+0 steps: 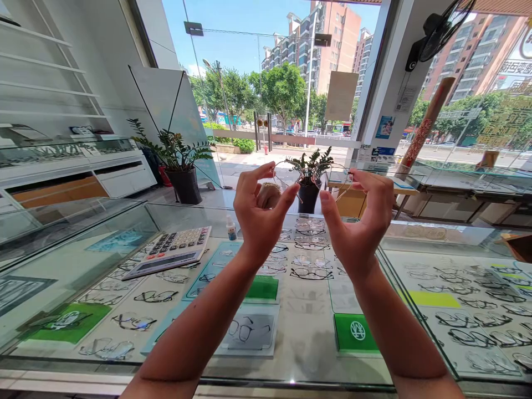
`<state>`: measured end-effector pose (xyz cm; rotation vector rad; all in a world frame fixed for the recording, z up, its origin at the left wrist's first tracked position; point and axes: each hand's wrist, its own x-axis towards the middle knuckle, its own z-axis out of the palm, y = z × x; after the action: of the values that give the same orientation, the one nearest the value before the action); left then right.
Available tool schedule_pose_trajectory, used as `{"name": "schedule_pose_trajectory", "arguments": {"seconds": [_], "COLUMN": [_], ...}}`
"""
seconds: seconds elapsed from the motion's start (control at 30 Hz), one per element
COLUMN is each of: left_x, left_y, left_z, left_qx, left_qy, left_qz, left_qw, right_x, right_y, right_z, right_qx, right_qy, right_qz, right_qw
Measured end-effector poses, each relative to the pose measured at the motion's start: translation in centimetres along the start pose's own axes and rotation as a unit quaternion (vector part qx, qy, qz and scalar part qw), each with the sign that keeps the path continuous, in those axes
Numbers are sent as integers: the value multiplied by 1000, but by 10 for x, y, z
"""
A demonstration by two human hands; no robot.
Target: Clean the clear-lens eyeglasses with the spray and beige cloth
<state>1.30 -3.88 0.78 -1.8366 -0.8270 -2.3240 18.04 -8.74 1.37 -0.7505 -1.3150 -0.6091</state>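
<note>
A pair of thin-rimmed eyeglasses (315, 166) is held up in the air above the glass counter. Its clear lenses show the potted plant behind. At the left end of the frame, my left hand (261, 210) pinches it between thumb and fingers. The opposite end sits between the thumb and fingers of my right hand (361, 216). Below my hands, several rows of eyeglasses (311, 273) lie inside the glass display counter (291, 354). Both forearms reach over the counter top.
A large calculator (170, 249) lies on the counter at left, with a small spray bottle (231, 228) beside it. Beyond stand a potted plant (185, 185) and a glass door facing the street. A wall fan (436, 36) hangs at upper right.
</note>
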Motion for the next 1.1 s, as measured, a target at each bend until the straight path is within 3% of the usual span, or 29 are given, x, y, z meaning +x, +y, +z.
{"name": "schedule_pose_trajectory", "arguments": {"seconds": [0.37, 0.5, 0.73, 1.0, 1.1], "left_x": [5, 4, -2, -3, -5], "left_y": [8, 5, -13, -12, -12], "left_z": [-10, -9, -2, -1, -2], "left_qx": [56, 46, -17, 3, -2], "left_qy": [45, 48, 30, 44, 29], "left_qz": [73, 75, 7, 59, 48], "left_qw": [995, 995, 999, 997, 998], "right_x": [1, -1, -2, -1, 3], "right_y": [12, 8, -1, 3, 6], "right_z": [3, 4, 5, 8, 9], "right_qx": [45, 32, 24, 170, 231], "right_qy": [-113, -85, -21, 5, 1], "right_qz": [126, 100, 34, 138, 179], "right_qw": [984, 991, 999, 976, 956]}}
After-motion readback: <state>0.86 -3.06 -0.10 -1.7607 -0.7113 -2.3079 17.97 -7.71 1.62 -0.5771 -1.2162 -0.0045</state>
